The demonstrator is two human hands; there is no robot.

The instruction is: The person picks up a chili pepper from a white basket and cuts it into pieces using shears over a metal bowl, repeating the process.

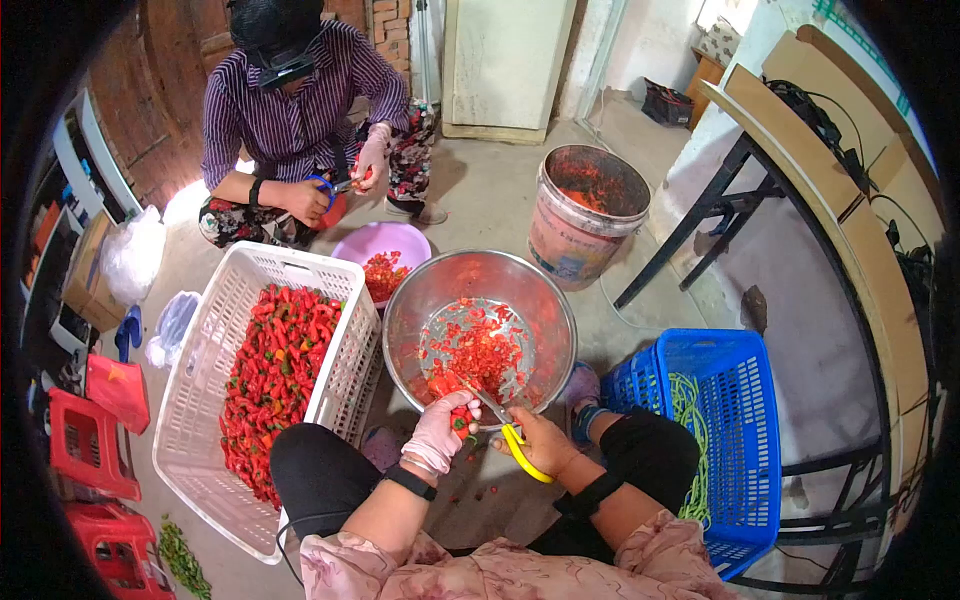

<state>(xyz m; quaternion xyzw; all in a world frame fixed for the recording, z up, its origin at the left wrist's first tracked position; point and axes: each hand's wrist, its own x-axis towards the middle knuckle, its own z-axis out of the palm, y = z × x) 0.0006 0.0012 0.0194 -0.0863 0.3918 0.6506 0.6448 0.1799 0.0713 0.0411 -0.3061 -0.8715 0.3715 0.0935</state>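
Observation:
My left hand [438,430], in a thin pale glove, is closed around red peppers [460,418] at the near rim of a large steel bowl [545,300]. My bare right hand [540,443] grips yellow-handled scissors [522,457], whose blades point up and left to the peppers. Cut red pepper pieces [478,350] lie in the bottom of the bowl. Left of the bowl, a white crate [345,350] holds a heap of whole red peppers [275,375].
A co-worker [290,110] sits at the upper left, cutting with blue-handled scissors over a purple basin [352,243]. A stained bucket [575,235] stands beyond the bowl. On the right are a blue crate [745,430] with green beans and a table [870,270]. Red stools [90,445] stand far left.

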